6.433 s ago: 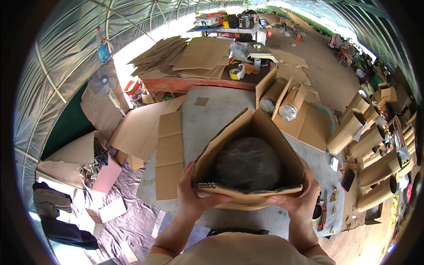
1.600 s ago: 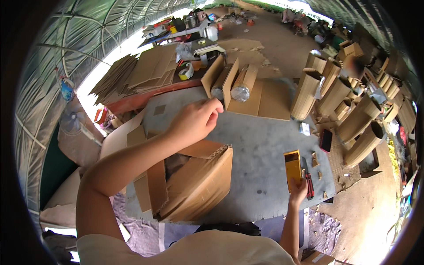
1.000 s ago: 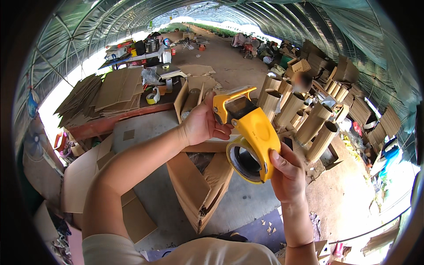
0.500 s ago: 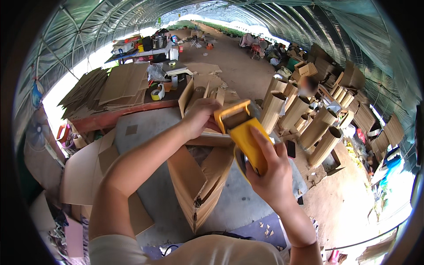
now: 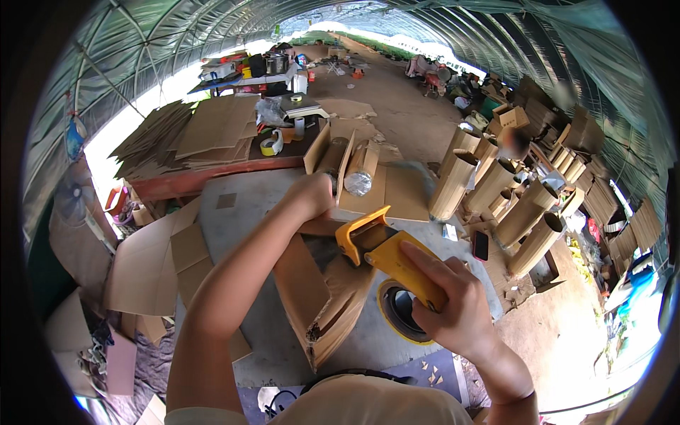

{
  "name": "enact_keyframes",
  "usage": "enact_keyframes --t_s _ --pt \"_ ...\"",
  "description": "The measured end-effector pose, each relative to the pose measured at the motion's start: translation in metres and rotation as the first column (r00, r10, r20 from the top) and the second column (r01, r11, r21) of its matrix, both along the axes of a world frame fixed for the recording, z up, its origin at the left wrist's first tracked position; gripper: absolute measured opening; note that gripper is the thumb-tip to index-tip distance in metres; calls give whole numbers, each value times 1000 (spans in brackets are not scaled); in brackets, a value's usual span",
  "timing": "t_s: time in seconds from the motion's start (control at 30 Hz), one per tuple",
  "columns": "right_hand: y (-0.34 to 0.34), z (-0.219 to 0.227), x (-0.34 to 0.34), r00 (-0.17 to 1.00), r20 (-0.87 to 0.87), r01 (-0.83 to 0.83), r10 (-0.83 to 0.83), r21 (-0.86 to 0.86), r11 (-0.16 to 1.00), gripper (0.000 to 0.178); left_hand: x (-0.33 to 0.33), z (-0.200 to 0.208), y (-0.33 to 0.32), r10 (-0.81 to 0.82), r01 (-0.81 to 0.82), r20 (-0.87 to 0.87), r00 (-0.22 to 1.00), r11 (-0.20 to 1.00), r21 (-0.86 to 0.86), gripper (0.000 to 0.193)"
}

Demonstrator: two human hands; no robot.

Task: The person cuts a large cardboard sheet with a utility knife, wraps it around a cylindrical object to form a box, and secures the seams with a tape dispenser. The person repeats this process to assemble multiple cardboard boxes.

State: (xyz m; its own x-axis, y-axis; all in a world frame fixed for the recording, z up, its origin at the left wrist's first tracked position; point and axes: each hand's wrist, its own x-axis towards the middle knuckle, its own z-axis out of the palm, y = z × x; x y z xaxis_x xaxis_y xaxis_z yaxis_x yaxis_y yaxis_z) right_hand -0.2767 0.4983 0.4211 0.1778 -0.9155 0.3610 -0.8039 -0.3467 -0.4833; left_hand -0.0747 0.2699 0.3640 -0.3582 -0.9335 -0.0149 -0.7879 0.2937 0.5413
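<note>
In my right hand (image 5: 457, 304), a yellow tape dispenser (image 5: 404, 265) is gripped by its body, with its head tilted over an open cardboard box (image 5: 304, 283). Its round tape roll (image 5: 405, 309) hangs below, near the grey tabletop (image 5: 244, 195). My left hand (image 5: 312, 196) is closed at the far end of the box; its fingertips are hidden, so what they grip cannot be told. Just beyond that hand, a cardboard tube (image 5: 331, 157) lies between upright cardboard flaps. Beside it rests another tube with a silvery end (image 5: 359, 178).
Flat cardboard sheets (image 5: 212, 127) are stacked on the red-edged table at left, near a tape roll (image 5: 270, 144). Several upright cardboard tubes (image 5: 453, 184) stand at right. A phone (image 5: 480, 246) lies at the table's right edge. Loose cardboard (image 5: 142, 273) leans at left.
The tape dispenser has moved down and slightly right, away from my left hand, and tipped flatter. The head view has shifted, and the silver-ended tube is more exposed.
</note>
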Motion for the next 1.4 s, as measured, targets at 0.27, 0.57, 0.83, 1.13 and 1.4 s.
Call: enact_keyframes --t_s 0.27,0.57,0.83,1.13,1.4 --pt "11 -4 -5 998 -20 -61 61 13 998 69 14 -36 -30 -236 151 66 969 789 596 13" --pt "3 -20 -22 993 79 -81 83 -35 996 65 -9 4 27 -348 327 176 921 935 135 62" --pt "42 -115 -55 948 305 -127 91 100 987 75 -26 21 51 -252 272 276 928 962 -38 71" --pt "41 -168 -64 935 271 -300 230 253 920 70 -33 21 47 -340 365 273 900 930 -44 61" --pt "-20 -67 -43 874 37 -390 485 651 651 44 -25 22 63 -248 290 278 928 949 -122 51"
